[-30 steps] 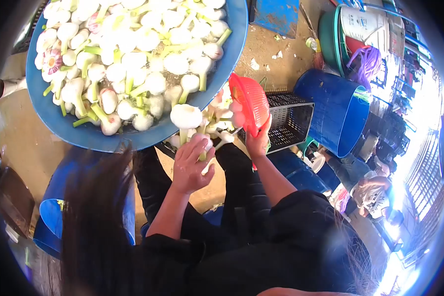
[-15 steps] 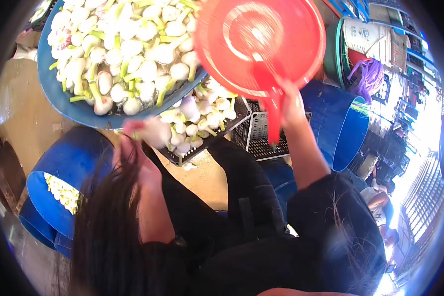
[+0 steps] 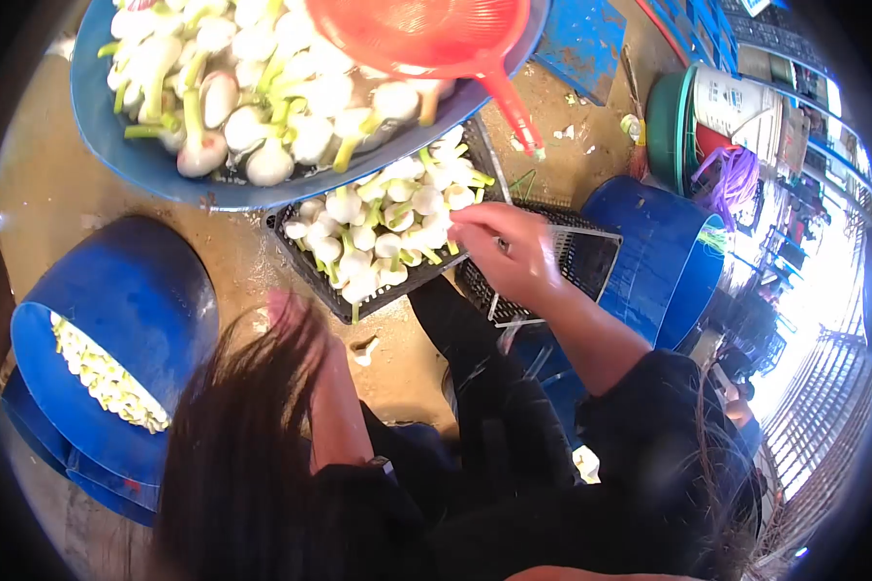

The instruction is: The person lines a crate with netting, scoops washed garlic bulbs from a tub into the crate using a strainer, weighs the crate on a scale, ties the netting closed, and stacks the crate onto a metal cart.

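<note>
A red plastic colander (image 3: pixel 417 34) with a handle rests on the white bulbs with green stems, which look like garlic (image 3: pixel 242 126), heaped in a large blue tub (image 3: pixel 155 179). Below the tub, a black crate (image 3: pixel 329 302) holds more such bulbs (image 3: pixel 388 218). My right hand (image 3: pixel 509 252) is at the crate's right edge, fingers curled together beside the bulbs; whether it grips the rim or a bulb is hidden. My left hand (image 3: pixel 295 329) is blurred and partly covered by hanging hair, left of the crate and apart from it.
A tipped blue barrel (image 3: pixel 126 290) at left contains many small pale pieces. Another blue barrel (image 3: pixel 639 252) lies at right, beside an empty-looking black crate (image 3: pixel 562 276). A green basin (image 3: pixel 670 126), a white bucket (image 3: pixel 731 102) and purple strands (image 3: pixel 731 179) stand behind it.
My right hand has let go of the colander, which now lies on the bulbs in the tub, and has come down to the crate. My left hand has moved down and right. The view has shifted.
</note>
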`<action>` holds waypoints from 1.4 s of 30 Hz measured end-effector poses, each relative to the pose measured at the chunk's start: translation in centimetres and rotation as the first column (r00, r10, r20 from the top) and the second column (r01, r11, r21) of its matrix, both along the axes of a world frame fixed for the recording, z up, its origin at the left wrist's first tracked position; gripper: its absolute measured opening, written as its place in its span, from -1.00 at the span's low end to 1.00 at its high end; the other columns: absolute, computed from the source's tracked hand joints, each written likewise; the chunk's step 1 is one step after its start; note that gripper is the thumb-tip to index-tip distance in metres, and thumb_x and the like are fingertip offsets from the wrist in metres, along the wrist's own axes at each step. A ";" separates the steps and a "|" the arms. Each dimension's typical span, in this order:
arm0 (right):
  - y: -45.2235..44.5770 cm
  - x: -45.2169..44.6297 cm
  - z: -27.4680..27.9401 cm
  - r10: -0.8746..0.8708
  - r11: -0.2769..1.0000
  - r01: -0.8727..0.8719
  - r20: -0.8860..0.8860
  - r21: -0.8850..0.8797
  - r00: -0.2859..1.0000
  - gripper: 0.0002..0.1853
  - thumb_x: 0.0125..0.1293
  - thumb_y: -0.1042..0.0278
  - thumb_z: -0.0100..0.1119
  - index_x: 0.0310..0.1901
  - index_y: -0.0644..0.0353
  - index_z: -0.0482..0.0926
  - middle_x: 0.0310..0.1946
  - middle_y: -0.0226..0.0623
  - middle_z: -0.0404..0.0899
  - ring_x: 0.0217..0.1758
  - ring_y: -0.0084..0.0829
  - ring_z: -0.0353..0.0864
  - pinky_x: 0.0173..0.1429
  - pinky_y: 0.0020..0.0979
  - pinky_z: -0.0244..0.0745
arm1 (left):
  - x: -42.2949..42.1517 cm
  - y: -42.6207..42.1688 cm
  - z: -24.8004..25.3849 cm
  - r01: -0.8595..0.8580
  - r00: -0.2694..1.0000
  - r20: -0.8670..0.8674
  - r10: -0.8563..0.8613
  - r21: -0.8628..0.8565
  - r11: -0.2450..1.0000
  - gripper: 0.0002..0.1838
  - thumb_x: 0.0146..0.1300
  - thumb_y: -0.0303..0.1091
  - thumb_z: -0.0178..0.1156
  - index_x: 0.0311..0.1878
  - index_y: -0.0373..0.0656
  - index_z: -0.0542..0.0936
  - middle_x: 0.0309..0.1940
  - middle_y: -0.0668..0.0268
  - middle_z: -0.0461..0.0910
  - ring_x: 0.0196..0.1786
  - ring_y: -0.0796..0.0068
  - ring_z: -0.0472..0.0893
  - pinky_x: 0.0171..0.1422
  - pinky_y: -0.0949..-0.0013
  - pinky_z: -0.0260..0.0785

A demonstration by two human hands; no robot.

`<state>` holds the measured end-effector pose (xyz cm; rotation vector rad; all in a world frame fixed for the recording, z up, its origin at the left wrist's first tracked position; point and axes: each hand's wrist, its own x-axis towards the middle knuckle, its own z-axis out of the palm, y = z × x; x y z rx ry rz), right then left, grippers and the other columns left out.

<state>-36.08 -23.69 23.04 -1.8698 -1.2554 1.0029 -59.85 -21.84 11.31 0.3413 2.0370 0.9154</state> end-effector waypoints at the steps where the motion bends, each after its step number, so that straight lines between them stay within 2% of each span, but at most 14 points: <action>1: -1.6 -0.2 -5.6 -0.060 0.994 0.064 0.043 -0.085 0.997 -0.75 0.13 0.54 0.07 -0.13 0.25 0.54 -0.39 -0.08 0.59 -0.38 -0.39 0.60 -0.28 -0.43 0.48 | -5.6 -4.2 -5.7 -0.030 0.971 0.232 0.062 -0.139 0.990 -0.92 0.22 -0.37 0.01 -0.40 0.02 0.39 -0.39 0.44 0.35 -0.33 0.63 0.36 -0.18 0.37 0.26; 4: -2.1 3.4 -17.8 0.135 0.991 -0.107 0.582 -0.082 0.802 -0.62 0.05 0.51 -0.03 -0.03 0.10 0.49 -0.16 -0.03 0.54 -0.32 -0.09 0.58 -0.26 -0.16 0.50 | -14.0 -12.7 -14.2 -0.005 0.843 0.450 0.295 -0.541 0.841 -0.80 0.18 -0.20 0.07 -0.53 0.10 0.34 -0.38 0.42 0.36 -0.38 0.56 0.34 -0.24 0.34 0.28; 5: -0.7 4.1 -19.5 0.276 0.958 -0.171 0.596 -0.228 0.754 -0.60 0.06 0.48 -0.05 0.01 0.09 0.45 -0.14 -0.08 0.54 -0.27 -0.09 0.57 -0.22 -0.15 0.50 | -11.4 -13.1 -11.8 -0.072 0.890 0.319 0.325 -0.606 0.792 -0.73 0.15 -0.12 0.10 -0.59 0.12 0.30 -0.37 0.41 0.35 -0.37 0.51 0.32 -0.24 0.31 0.28; 8: 2.3 6.9 -26.3 0.578 0.816 -0.331 0.694 -0.475 0.429 -0.71 0.08 0.39 -0.05 -0.13 0.17 0.50 -0.25 -0.07 0.58 -0.28 -0.18 0.61 -0.20 -0.19 0.52 | -13.0 -19.2 -16.8 -0.258 0.832 0.080 0.549 -0.821 0.510 -0.29 0.08 0.12 0.12 0.25 0.06 0.15 0.10 0.19 0.17 0.15 0.22 0.21 0.21 0.03 0.09; 15: 1.3 7.6 -27.7 0.686 0.726 -0.290 0.683 -0.624 0.249 -0.81 0.07 0.33 0.00 -0.45 0.18 0.61 -0.46 -0.08 0.60 -0.34 -0.18 0.62 -0.23 -0.22 0.52 | -14.4 -33.5 -28.0 -0.139 0.656 0.256 0.711 -0.884 0.446 -0.26 0.07 0.11 0.10 0.28 0.06 0.11 0.27 0.10 0.01 0.28 0.07 0.12 0.20 0.00 0.12; 17: 2.2 6.7 -24.6 0.501 0.734 -0.082 0.456 -0.674 0.736 -0.82 0.04 0.33 0.04 -0.45 0.21 0.60 -0.51 -0.08 0.58 -0.38 -0.14 0.60 -0.26 -0.18 0.50 | -15.3 -38.3 -30.5 -0.062 0.619 0.418 0.665 -0.818 0.572 -0.25 0.07 0.12 0.10 0.28 0.06 0.10 0.29 0.09 -0.01 0.29 0.05 0.10 0.20 0.00 0.12; 19: 3.4 7.0 -25.5 0.529 0.734 -0.104 0.469 -0.672 0.707 -0.83 0.03 0.33 0.06 -0.44 0.21 0.60 -0.51 -0.08 0.58 -0.38 -0.12 0.59 -0.26 -0.19 0.49 | -15.3 -41.1 -33.6 -0.021 0.594 0.547 0.590 -0.722 0.691 -0.24 0.06 0.12 0.09 0.29 0.06 0.10 0.30 0.09 -0.03 0.30 0.04 0.09 0.20 -0.01 0.12; 20: 4.0 6.9 -26.2 0.533 0.740 -0.126 0.463 -0.660 0.708 -0.83 0.02 0.34 0.08 -0.42 0.21 0.61 -0.51 -0.08 0.58 -0.37 -0.11 0.59 -0.26 -0.19 0.47 | -14.9 -40.2 -35.5 -0.139 0.386 0.353 0.852 -0.891 0.432 -0.21 0.03 0.17 0.08 0.29 0.06 0.10 0.28 0.15 0.01 0.29 0.05 0.11 0.19 -0.11 0.10; 25: 4.7 7.7 -33.0 0.369 0.864 -0.201 0.309 -0.462 0.876 -0.69 0.01 0.51 0.20 -0.14 0.30 0.56 -0.26 -0.22 0.62 -0.26 -0.48 0.58 -0.05 -0.44 0.42 | -13.9 -44.6 -39.8 -0.193 0.780 0.133 0.612 -0.878 0.437 -0.22 0.01 0.24 0.02 0.28 0.12 0.15 0.33 0.24 -0.01 0.35 0.03 0.03 0.23 -0.26 -0.07; 29: 5.2 7.8 -34.7 -0.217 0.733 0.154 -0.014 -0.663 0.976 -0.72 0.08 0.46 0.16 -0.12 0.24 0.54 -0.21 -0.21 0.57 -0.21 -0.36 0.56 -0.14 -0.28 0.50 | -15.2 -48.0 -37.8 -0.113 0.654 0.324 0.684 -0.852 0.512 -0.18 -0.04 0.26 0.08 0.31 0.21 0.13 0.34 0.22 -0.02 0.37 0.01 -0.01 0.25 -0.27 -0.12; 32: 6.8 4.8 -32.4 -0.003 0.675 0.068 0.089 -0.735 0.996 -0.77 0.05 0.46 0.16 -0.20 0.27 0.57 -0.29 -0.15 0.59 -0.30 -0.31 0.59 -0.21 -0.26 0.51 | -15.0 -47.4 -37.1 -0.036 0.452 0.518 0.726 -0.803 0.595 -0.16 -0.05 0.26 0.10 0.31 0.22 0.12 0.33 0.21 -0.01 0.37 0.00 0.00 0.25 -0.28 -0.12; 34: 6.8 7.3 -34.8 -0.120 0.633 0.022 -0.071 -0.774 0.990 -0.77 0.07 0.43 0.16 -0.20 0.25 0.56 -0.32 -0.16 0.58 -0.35 -0.31 0.59 -0.29 -0.23 0.52 | -11.4 -41.3 -35.6 -0.220 0.608 0.066 0.791 -0.944 0.248 -0.11 -0.08 0.28 0.12 0.33 0.21 0.09 0.31 0.20 0.07 0.37 -0.01 0.02 0.23 -0.29 -0.06; 35: 6.8 7.6 -35.0 -0.094 0.616 0.008 -0.063 -0.787 0.994 -0.76 0.08 0.42 0.16 -0.18 0.24 0.56 -0.31 -0.17 0.58 -0.35 -0.32 0.59 -0.29 -0.25 0.52 | -10.3 -40.0 -35.2 -0.227 0.564 0.098 0.820 -0.936 0.268 -0.42 0.03 0.11 0.05 0.15 0.20 0.32 0.19 0.28 0.27 0.32 0.09 0.12 0.19 -0.20 0.06; 42: 7.2 9.8 -35.8 -0.040 0.546 -0.010 -0.038 -0.838 0.998 -0.71 0.12 0.35 0.16 -0.09 0.15 0.53 -0.27 -0.25 0.59 -0.33 -0.42 0.60 -0.32 -0.36 0.52 | -5.3 -40.3 -38.2 -0.167 0.467 0.292 0.835 -0.898 0.407 -0.45 -0.02 0.02 0.07 0.09 0.13 0.34 0.11 0.25 0.30 0.20 0.12 0.22 0.07 -0.11 0.17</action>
